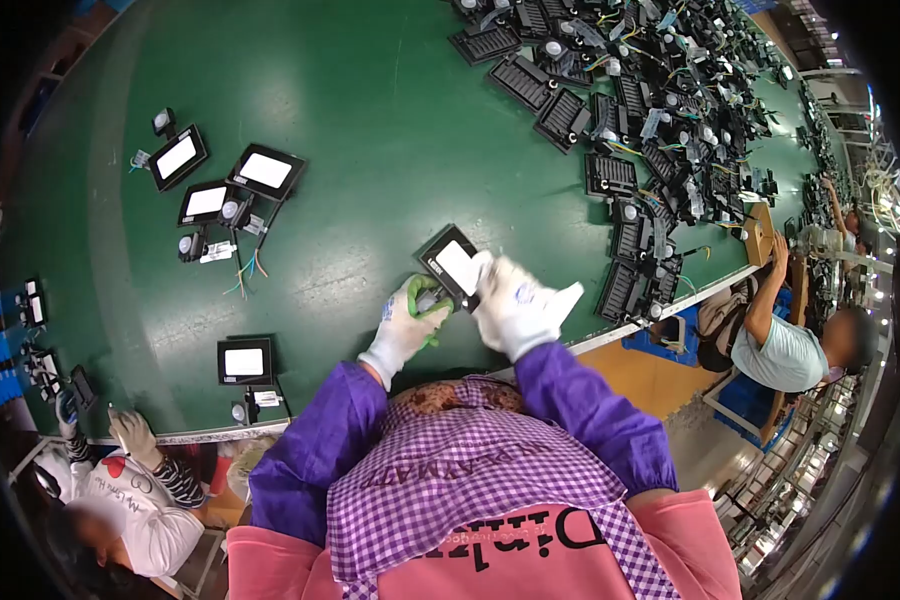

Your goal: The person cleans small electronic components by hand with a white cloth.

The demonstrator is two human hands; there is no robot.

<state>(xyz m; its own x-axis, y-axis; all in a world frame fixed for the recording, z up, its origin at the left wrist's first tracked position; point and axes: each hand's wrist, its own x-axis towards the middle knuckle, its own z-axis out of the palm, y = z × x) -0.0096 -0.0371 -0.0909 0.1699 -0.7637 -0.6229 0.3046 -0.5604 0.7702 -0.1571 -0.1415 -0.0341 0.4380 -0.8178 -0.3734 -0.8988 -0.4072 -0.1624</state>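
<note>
Two white-gloved hands, the left hand and the right hand, both grip a black rectangular floodlight with a white panel just above the near edge of a green table.

My single head-worn fisheye view, looking steeply forward and down over my own chest, close to my gloved hands, green table filling the upper frame, edges curved and darkened, co-workers at both lower sides.

Finished floodlights lie apart on the green table; a heap of black housings fills its far right end.
</note>
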